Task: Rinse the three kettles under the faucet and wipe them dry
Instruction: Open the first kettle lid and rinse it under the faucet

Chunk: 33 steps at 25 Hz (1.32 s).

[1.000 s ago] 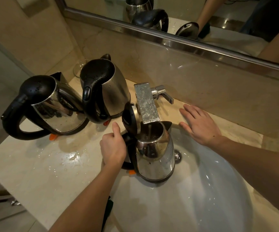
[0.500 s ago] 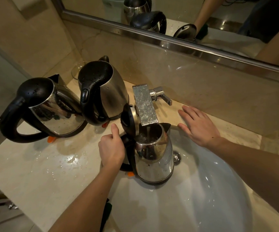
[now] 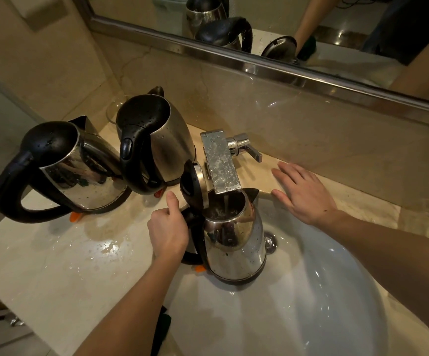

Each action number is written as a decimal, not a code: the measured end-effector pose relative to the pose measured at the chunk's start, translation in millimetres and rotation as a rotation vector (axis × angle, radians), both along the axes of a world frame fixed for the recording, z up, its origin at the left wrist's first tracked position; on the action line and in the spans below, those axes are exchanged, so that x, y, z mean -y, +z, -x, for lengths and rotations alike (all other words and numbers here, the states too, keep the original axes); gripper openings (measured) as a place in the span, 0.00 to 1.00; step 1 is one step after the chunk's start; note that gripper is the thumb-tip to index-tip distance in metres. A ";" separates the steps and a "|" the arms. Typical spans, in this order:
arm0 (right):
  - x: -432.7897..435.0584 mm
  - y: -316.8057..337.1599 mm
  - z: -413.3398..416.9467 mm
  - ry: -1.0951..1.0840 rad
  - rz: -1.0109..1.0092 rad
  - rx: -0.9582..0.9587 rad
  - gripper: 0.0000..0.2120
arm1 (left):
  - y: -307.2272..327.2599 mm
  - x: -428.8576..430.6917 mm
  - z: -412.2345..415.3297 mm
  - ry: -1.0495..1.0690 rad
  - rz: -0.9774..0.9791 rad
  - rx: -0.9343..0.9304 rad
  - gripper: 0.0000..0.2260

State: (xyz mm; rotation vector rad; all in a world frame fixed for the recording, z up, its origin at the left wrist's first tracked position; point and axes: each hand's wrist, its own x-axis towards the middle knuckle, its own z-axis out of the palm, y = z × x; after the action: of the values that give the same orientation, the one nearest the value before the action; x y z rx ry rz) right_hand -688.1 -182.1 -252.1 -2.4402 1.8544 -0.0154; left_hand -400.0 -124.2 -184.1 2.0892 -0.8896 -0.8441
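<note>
Under the faucet, the left hand wraps its fingers round the black handle of the open kettle, thumb up beside the raised lid. That grip holds the mouth straight below the spout, so the thin stream falls inside while the base sits low in the sink. The right hand lies flat and relaxed at the sink's rim, grasping nothing, near the lever, likely ready to shut the water off. The left kettle and the middle kettle stand lids shut on the wet counter, beaded with drops, crowding the space beside the raised lid. What looks like a dark cloth lies at the counter's edge, partly hidden by the forearm.
</note>
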 end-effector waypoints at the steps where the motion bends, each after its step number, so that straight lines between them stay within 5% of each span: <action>1: 0.0 -0.1 0.1 0.000 0.002 0.000 0.31 | 0.1 0.0 -0.1 -0.001 0.000 -0.003 0.26; 33: -0.1 2.0 -1.1 -0.015 -0.011 -0.006 0.33 | -2.5 1.2 -2.7 -0.039 0.013 0.009 0.27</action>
State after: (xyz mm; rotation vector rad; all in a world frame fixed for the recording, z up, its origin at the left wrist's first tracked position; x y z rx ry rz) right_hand -687.0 -181.9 -250.1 -2.4221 1.8706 0.0012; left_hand -397.3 -125.5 -186.6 2.0723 -0.9408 -0.8476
